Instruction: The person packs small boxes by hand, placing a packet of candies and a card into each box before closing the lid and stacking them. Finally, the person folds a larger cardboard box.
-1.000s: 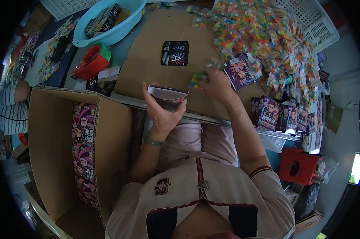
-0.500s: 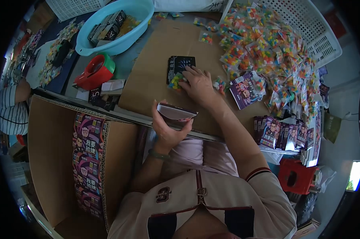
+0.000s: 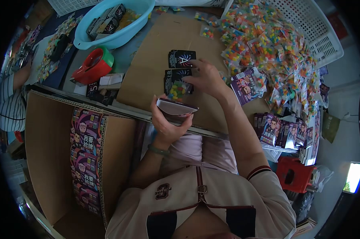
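Note:
In my left hand (image 3: 168,126) is a purple paper packet (image 3: 179,106), its mouth spread wide toward me and its pale inside showing. My right hand (image 3: 208,79) is at the right edge of a small stack of black playing cards (image 3: 175,75), thumb on top; the other fingers are partly hidden. A clear sachet of coloured candies (image 3: 177,92) lies over the lower part of those cards, just above the packet. Another black stack with a white letter A (image 3: 180,59) lies just beyond, near my index finger.
Candy sachets (image 3: 263,44) are heaped at the right, with purple packets (image 3: 269,131) in front of them. A blue basin (image 3: 81,42) holds black card packs. Nearby stands a red tape dispenser (image 3: 86,73). An open carton (image 3: 48,159) is on my left; another person's arm (image 3: 20,75) shows beyond.
The black cards have separated into two stacks. The nearer one, with the candy sachet, has moved toward the packet alongside my right hand. My left hand stays almost still.

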`<move>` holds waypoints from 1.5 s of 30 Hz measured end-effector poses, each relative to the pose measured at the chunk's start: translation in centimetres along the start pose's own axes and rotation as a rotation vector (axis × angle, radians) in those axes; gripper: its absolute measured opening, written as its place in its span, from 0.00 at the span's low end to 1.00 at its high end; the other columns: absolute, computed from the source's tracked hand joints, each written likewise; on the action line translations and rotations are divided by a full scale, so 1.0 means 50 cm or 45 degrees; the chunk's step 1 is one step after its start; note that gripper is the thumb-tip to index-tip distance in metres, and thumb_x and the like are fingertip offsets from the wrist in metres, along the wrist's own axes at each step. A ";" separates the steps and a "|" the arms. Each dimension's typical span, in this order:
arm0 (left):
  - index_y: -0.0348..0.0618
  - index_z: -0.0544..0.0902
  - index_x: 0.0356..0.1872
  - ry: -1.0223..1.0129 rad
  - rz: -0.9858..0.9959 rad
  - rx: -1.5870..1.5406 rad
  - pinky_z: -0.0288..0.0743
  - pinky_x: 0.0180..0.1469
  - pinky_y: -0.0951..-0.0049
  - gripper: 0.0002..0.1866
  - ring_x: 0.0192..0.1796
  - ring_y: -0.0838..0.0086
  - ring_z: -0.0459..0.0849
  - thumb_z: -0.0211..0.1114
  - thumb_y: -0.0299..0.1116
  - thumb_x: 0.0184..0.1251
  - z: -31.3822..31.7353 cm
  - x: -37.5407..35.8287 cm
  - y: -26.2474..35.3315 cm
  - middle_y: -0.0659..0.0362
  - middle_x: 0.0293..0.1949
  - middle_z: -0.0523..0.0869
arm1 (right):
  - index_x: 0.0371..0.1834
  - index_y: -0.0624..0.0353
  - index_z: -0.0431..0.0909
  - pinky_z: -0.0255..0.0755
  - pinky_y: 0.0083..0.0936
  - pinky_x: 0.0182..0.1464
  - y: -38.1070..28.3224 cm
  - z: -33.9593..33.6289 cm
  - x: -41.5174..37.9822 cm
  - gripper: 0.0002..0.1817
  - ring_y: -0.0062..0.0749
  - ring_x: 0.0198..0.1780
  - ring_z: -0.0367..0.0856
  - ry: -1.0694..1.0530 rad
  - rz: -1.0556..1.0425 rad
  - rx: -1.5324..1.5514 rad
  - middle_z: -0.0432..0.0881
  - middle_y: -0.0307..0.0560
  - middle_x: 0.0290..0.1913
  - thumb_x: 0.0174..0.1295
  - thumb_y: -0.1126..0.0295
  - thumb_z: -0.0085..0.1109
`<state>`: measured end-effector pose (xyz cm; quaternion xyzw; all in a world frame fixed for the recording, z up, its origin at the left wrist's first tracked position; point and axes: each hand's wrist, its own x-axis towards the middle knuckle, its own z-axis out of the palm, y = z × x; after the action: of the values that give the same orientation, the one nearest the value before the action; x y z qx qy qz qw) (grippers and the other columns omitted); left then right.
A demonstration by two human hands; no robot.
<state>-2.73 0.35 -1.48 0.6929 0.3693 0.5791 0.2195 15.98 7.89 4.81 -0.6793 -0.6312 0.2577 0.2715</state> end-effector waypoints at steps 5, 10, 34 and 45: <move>0.27 0.46 0.71 0.000 -0.072 -0.065 0.73 0.57 0.61 0.60 0.55 0.58 0.76 0.80 0.31 0.40 0.002 0.000 0.004 0.43 0.56 0.71 | 0.54 0.65 0.78 0.71 0.40 0.57 -0.013 0.013 0.009 0.42 0.50 0.59 0.74 -0.124 -0.310 -0.446 0.75 0.56 0.56 0.35 0.52 0.79; 0.27 0.47 0.71 -0.002 -0.040 0.004 0.72 0.59 0.59 0.60 0.57 0.56 0.75 0.81 0.32 0.40 0.000 -0.003 -0.003 0.42 0.58 0.70 | 0.48 0.63 0.78 0.71 0.43 0.56 -0.024 0.016 -0.011 0.34 0.51 0.54 0.76 -0.198 -0.240 -0.294 0.77 0.57 0.49 0.37 0.55 0.78; 0.28 0.50 0.71 0.084 -0.126 0.346 0.75 0.52 0.52 0.59 0.53 0.42 0.78 0.79 0.42 0.42 0.023 0.018 0.032 0.36 0.56 0.72 | 0.44 0.57 0.80 0.76 0.39 0.35 -0.178 -0.093 -0.126 0.17 0.50 0.39 0.81 0.012 -0.978 -0.460 0.79 0.50 0.36 0.48 0.79 0.62; 0.30 0.51 0.71 -0.041 -0.208 0.201 0.73 0.58 0.55 0.63 0.58 0.49 0.77 0.83 0.44 0.36 0.025 0.026 0.050 0.38 0.60 0.72 | 0.36 0.59 0.80 0.78 0.37 0.39 -0.198 -0.071 -0.157 0.09 0.47 0.43 0.82 -0.164 -0.982 -0.655 0.79 0.48 0.38 0.52 0.72 0.59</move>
<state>-0.78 -0.11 0.89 0.6849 0.4653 0.5172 0.2165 10.81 0.44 14.29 -0.4229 -0.8966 0.0146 0.1304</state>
